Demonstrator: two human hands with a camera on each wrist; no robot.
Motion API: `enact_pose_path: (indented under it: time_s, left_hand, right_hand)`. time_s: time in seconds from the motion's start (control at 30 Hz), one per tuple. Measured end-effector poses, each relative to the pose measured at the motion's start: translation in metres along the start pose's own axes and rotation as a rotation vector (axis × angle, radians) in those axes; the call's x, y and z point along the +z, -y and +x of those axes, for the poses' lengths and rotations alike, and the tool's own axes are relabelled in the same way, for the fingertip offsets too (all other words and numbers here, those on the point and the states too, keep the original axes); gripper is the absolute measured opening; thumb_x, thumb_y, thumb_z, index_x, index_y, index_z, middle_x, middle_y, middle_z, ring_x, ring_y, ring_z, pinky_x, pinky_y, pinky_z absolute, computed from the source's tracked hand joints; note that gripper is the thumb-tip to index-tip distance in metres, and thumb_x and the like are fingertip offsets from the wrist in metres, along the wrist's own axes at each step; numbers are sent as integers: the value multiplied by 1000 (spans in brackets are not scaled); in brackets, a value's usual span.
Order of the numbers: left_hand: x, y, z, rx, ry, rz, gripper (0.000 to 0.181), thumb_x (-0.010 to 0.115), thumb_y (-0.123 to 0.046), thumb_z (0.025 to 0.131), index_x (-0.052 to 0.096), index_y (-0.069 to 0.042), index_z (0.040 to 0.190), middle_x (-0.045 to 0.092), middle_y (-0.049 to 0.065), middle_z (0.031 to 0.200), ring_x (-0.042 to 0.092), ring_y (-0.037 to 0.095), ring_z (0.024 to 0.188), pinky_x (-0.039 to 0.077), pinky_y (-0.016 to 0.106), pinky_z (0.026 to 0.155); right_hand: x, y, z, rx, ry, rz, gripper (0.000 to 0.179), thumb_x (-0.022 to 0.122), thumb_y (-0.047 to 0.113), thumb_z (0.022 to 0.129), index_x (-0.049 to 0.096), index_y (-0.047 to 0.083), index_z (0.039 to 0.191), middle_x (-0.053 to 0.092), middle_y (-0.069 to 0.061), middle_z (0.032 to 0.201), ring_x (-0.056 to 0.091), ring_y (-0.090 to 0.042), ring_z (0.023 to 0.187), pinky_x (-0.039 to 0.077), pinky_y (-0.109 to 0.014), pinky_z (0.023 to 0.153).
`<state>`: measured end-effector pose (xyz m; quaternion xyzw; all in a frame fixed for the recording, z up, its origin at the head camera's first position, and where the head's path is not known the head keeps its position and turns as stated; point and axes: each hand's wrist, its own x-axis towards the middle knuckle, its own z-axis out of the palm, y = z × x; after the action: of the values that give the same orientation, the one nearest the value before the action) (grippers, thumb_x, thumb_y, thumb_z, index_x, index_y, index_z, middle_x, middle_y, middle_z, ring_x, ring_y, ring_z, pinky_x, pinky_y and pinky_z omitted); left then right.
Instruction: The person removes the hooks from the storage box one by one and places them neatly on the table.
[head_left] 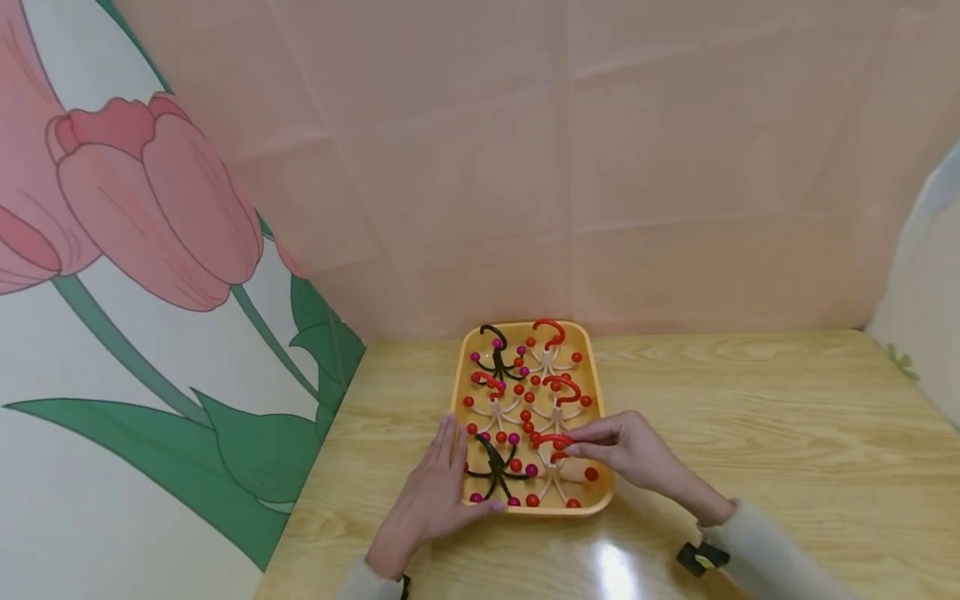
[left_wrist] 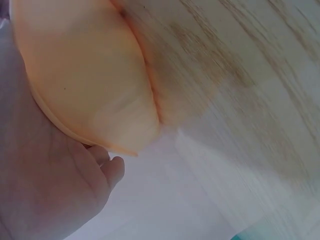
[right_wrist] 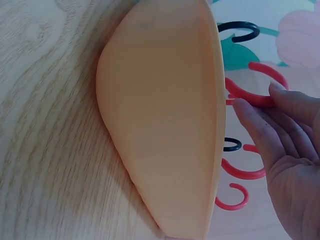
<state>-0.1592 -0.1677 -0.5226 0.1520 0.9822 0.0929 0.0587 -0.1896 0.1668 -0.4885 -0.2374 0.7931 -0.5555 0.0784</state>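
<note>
A yellow-orange plastic tray (head_left: 597, 408) holds several small hooked pieces with splayed legs and ball tips. Some are black, such as the front-left one (head_left: 497, 467); others have pale legs and red curved tops. Between thumb and fingers, my right hand (head_left: 645, 454) pinches the red hook (right_wrist: 257, 97) of the front-right piece, whose pale legs (head_left: 553, 482) show inside the tray. My left hand (head_left: 431, 500) rests against the tray's left side with straight fingers, its thumb at the front rim. In the left wrist view, that hand (left_wrist: 50, 185) lies along the tray wall (left_wrist: 90, 80).
The tray stands on a wood-grain table (head_left: 735, 417). Behind it rises a pinkish sheet (head_left: 570, 167) against the table's back edge. A tulip-patterned panel (head_left: 165, 250) borders the table on the left. Red and purple balls lie among the legs.
</note>
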Motion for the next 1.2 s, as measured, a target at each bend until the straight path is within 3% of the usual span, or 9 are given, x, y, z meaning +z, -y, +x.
enact_pose_path:
  time_s: [0.2, 0.6, 0.77, 0.97, 1.2]
  left_hand:
    - [0, -1, -1, -13, 7, -15, 130, 45, -97, 81, 8, -11, 170, -11, 13, 178, -4, 33, 167, 24, 51, 133]
    - [2, 1, 0, -17, 17, -12, 130, 42, -99, 80, 6, -13, 170, -14, 10, 177, -3, 33, 167, 23, 51, 133]
    - [2, 0, 0, -3, -2, 18, 128, 43, -97, 82, 9, -12, 170, -8, 15, 179, 0, 34, 167, 23, 51, 133]
    - [0, -1, 0, 15, -31, 90, 128, 41, -97, 82, 10, -9, 170, -1, 17, 179, 2, 33, 167, 21, 47, 134]
    - [2, -1, -1, 20, -57, 94, 128, 42, -97, 82, 13, -8, 169, 2, 18, 178, 6, 35, 167, 24, 47, 133]
  right_hand:
    - [-1, 1, -1, -6, -5, -31, 25, 80, 19, 93, 81, 0, 110, 83, -9, 101, 79, -5, 82, 66, -35, 67]
    - [-10, 10, 2, -49, -4, -41, 20, 80, 17, 93, 82, 5, 109, 83, -7, 102, 79, -4, 86, 66, -32, 73]
    - [-12, 17, 3, -68, -5, -24, 19, 80, 15, 93, 82, 5, 108, 83, -10, 102, 79, -4, 85, 65, -26, 72]
    - [-22, 29, 4, -112, -39, -70, 18, 79, 16, 94, 83, 5, 109, 84, -7, 98, 79, -4, 84, 65, -25, 71]
    - [-42, 45, -1, -89, -116, -132, 19, 80, 21, 94, 84, 12, 110, 84, 0, 98, 79, -5, 83, 64, -26, 68]
